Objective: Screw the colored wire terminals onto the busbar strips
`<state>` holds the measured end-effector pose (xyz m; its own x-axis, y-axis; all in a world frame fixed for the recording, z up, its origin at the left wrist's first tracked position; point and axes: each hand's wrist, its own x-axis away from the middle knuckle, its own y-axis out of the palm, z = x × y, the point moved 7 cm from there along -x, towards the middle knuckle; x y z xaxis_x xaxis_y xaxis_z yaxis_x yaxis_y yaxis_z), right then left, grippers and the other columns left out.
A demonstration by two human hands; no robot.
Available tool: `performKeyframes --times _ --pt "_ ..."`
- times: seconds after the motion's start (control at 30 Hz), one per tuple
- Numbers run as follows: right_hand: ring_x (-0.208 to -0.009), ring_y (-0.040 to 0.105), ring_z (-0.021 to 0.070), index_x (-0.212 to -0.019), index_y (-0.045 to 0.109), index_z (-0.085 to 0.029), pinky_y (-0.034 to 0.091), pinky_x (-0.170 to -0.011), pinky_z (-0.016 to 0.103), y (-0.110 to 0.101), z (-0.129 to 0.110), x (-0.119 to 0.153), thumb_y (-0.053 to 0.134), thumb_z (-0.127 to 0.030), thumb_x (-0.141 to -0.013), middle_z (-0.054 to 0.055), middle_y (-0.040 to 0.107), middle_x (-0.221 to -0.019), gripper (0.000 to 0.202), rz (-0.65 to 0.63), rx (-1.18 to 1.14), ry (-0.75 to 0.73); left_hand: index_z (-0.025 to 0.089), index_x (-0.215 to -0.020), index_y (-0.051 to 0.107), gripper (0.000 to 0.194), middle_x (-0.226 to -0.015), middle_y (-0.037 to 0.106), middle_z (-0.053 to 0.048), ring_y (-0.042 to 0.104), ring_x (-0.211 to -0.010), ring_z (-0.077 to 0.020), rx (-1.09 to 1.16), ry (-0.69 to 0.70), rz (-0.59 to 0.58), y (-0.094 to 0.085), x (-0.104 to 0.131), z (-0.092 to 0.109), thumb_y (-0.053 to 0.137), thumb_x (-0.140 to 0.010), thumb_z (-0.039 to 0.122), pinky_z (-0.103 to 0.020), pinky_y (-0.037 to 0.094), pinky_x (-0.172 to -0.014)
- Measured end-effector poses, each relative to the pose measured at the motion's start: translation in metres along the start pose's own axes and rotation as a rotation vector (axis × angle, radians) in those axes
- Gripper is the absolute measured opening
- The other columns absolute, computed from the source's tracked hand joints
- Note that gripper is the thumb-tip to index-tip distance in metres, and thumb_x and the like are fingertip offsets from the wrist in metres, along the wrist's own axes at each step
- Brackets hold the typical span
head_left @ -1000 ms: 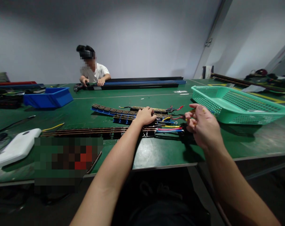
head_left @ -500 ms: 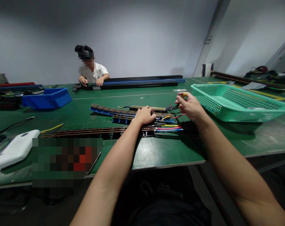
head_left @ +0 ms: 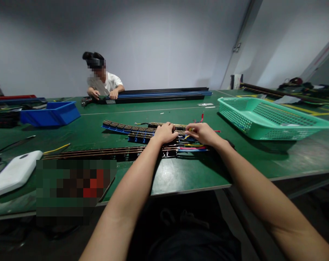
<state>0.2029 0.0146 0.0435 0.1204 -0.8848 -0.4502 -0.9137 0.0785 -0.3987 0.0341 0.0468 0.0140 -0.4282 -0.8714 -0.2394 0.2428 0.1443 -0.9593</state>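
Blue-based strips with copper-coloured rods (head_left: 120, 128) lie side by side on the green table. My left hand (head_left: 166, 133) rests on their right part, fingers curled over the rods. At their right end, my right hand (head_left: 202, 133) pinches a yellow wire or wire end, partly hidden by the fingers. Red and blue wires (head_left: 193, 149) come out of a longer black strip (head_left: 90, 153) nearer the table's front edge. A red wire tip (head_left: 202, 117) sticks up behind my right hand.
A green basket (head_left: 278, 133) stands at the right, a blue bin (head_left: 51, 115) at the left. A white device (head_left: 16, 172) lies front left. Across the table, a person (head_left: 106, 85) handles long black and blue bars (head_left: 164, 95).
My right hand has moved left and down, from beside the basket to the wire ends of the strips. My left hand stays on the strips. The view has shifted slightly.
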Motion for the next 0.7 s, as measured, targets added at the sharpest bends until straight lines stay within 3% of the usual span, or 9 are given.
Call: performKeyframes --times 0.07,0.13,0.27,0.37,0.47,0.57,0.7 --pt "-0.049 0.046 0.0109 -0.064 0.066 -0.019 0.031 -0.053 0.026 0.005 -0.001 0.003 0.092 -0.03 -0.053 -0.005 0.056 -0.05 0.03 0.005 -0.028 0.015 0.02 -0.112 0.065 0.035 -0.124 0.064 -0.01 0.06 -0.116 -0.0287 -0.009 0.003 0.002 0.0 0.0 0.0 0.048 -0.093 0.043 -0.043 0.047 -0.098" --pt "-0.051 0.046 0.011 -0.07 0.064 -0.02 0.031 -0.052 0.025 0.001 0.001 0.002 0.088 -0.04 -0.061 -0.005 0.056 -0.054 0.032 0.104 -0.081 0.034 0.02 -0.111 0.065 0.034 -0.124 0.064 -0.009 0.06 -0.116 -0.0281 -0.022 0.0 -0.004 0.0 0.0 0.001 0.048 -0.093 0.043 -0.042 0.048 -0.098" --pt "-0.041 0.031 0.0068 -0.09 0.05 -0.025 0.028 -0.043 0.022 -0.029 0.014 0.002 0.053 -0.064 -0.088 -0.008 0.049 -0.066 0.039 0.462 -0.279 0.146 0.021 -0.111 0.065 0.033 -0.126 0.064 -0.009 0.06 -0.117 -0.0274 -0.026 -0.016 -0.018 -0.001 0.001 0.001 0.048 -0.092 0.043 -0.041 0.048 -0.098" --pt "-0.037 0.024 0.0037 -0.097 0.042 -0.028 0.025 -0.038 0.019 -0.044 0.017 0.017 0.042 -0.062 -0.093 -0.009 0.047 -0.073 0.035 0.672 -0.423 0.233 0.021 -0.112 0.065 0.033 -0.127 0.063 -0.009 0.061 -0.116 -0.0277 -0.017 -0.013 -0.02 -0.001 0.001 0.001 0.048 -0.092 0.042 -0.042 0.047 -0.099" --pt "-0.037 0.029 0.0024 -0.102 0.047 -0.026 0.025 -0.036 0.017 -0.043 -0.001 0.05 0.058 -0.051 -0.09 -0.007 0.053 -0.079 0.029 0.794 -0.561 0.142 0.021 -0.112 0.064 0.034 -0.127 0.063 -0.009 0.06 -0.117 -0.028 -0.01 -0.008 -0.024 -0.001 0.001 0.001 0.048 -0.092 0.042 -0.043 0.047 -0.099" --pt "-0.042 0.036 0.0024 -0.109 0.057 -0.024 0.029 -0.037 0.017 -0.025 -0.033 0.1 0.07 -0.039 -0.086 -0.004 0.059 -0.083 0.031 0.774 -0.546 -0.056 0.021 -0.112 0.064 0.034 -0.127 0.064 -0.009 0.06 -0.117 -0.0278 -0.008 -0.011 -0.03 0.0 0.001 0.0 0.048 -0.093 0.043 -0.042 0.047 -0.099" --pt "-0.048 0.045 0.0048 -0.109 0.062 -0.024 0.039 -0.043 0.018 -0.005 -0.051 0.173 0.071 -0.027 -0.089 -0.002 0.064 -0.085 0.023 0.78 -0.458 -0.088 0.022 -0.112 0.064 0.031 -0.129 0.063 -0.008 0.059 -0.119 -0.0271 -0.01 0.001 -0.029 0.001 0.0 0.0 0.048 -0.093 0.042 -0.042 0.046 -0.099"
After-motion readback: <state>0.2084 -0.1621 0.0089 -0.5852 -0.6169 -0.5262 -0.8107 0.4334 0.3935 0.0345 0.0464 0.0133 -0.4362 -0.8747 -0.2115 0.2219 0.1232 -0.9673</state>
